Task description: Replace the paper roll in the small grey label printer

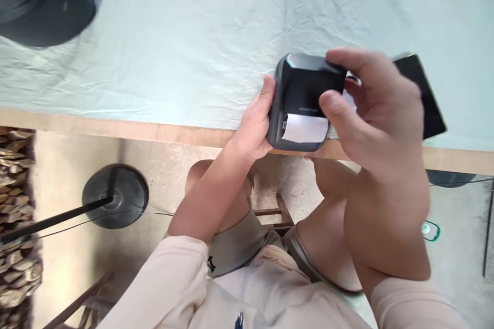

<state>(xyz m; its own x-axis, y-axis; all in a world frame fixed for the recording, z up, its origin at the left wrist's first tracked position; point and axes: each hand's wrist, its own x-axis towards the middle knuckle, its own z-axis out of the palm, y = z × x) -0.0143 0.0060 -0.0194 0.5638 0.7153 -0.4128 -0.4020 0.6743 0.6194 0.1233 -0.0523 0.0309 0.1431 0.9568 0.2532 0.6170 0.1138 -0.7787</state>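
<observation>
A dark label printer [312, 82] with rounded corners stands out over the table's front edge, a white strip of label paper [305, 128] showing at its lower end. My left hand [254, 126] is wrapped around the printer's left side, its thumb along the side. On the right, my right hand [380, 97] has its index finger at the top right corner and its thumb on the black cover. Its other fingers are curled, partly hidden, near a small white piece [349, 98]. Behind my right hand, a flat black device [422, 95] lies on the table.
A pale cloth [185, 51] covers the table, with a bare wooden edge [173, 134] in front. A dark rounded object [46, 5] stands at the far left. Below are a round black stand base [127, 198] with a pole and cable, and stacked firewood [17, 267].
</observation>
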